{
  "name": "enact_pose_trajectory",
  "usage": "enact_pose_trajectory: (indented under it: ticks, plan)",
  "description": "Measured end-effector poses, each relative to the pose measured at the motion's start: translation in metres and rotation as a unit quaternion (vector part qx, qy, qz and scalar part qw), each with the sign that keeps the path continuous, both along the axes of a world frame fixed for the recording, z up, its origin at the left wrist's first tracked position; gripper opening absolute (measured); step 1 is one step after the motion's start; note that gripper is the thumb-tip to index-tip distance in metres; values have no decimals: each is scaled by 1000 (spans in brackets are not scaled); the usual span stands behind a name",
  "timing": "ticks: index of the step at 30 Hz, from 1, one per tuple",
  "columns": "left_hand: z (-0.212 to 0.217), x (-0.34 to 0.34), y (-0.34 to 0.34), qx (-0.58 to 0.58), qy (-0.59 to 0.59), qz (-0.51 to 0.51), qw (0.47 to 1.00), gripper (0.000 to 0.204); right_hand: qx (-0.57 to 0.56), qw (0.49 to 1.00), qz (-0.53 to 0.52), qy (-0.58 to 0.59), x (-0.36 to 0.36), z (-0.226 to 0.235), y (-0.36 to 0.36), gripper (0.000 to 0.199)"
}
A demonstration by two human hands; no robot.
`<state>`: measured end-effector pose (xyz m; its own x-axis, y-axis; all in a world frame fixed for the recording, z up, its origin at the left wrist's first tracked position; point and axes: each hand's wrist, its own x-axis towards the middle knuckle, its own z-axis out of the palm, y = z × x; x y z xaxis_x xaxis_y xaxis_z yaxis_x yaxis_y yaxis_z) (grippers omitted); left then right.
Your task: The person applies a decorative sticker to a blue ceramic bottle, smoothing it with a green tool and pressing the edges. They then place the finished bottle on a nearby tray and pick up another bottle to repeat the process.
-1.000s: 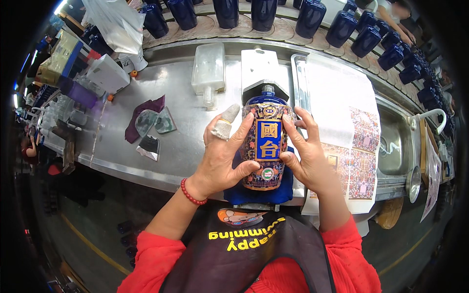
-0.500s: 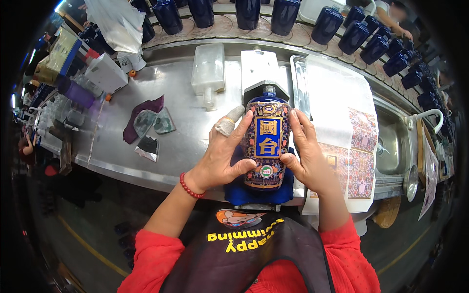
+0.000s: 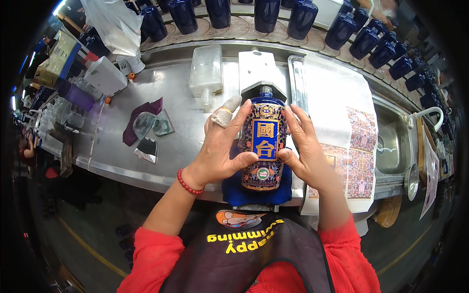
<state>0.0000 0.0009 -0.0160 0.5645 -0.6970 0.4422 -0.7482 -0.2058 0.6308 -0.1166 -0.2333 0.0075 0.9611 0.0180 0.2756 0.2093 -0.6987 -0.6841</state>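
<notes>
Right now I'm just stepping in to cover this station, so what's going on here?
A person in red sleeves holds a blue bottle with a patterned label between both hands: left hand and right hand press its sides, thumbs on the front. It lies over a blue cloth on the steel table. A stack of printed label sheets lies on the right, and a row of dark blue bottles stands behind.

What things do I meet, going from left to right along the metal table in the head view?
Purple cloth → clear plastic bottle lying flat → left hand → blue bottle with patterned label → right hand → sheet of printed labels → sink.
</notes>
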Motion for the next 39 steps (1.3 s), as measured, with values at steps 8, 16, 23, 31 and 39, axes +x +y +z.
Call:
enact_pose_trajectory:
  ticks: [8,16,23,31,39]
  plan:
    - [2,2,-4,19,-10,-11,1000,98,26,1000,13,11,6,1,2,80]
    - [-1,1,-2,12,5,-21,1000,101,36,999,19,26,4,2,0,85]
    - [0,2,1,12,3,-30,999,104,6,999,30,38,1,2,-4,90]
    - [-15,-5,11,2,21,-59,998,108,59,997,44,39,-15,-17,-8,100]
    - [-18,-1,9,-9,2,-74,997,110,50,998,38,30,-17,-26,-3,110]
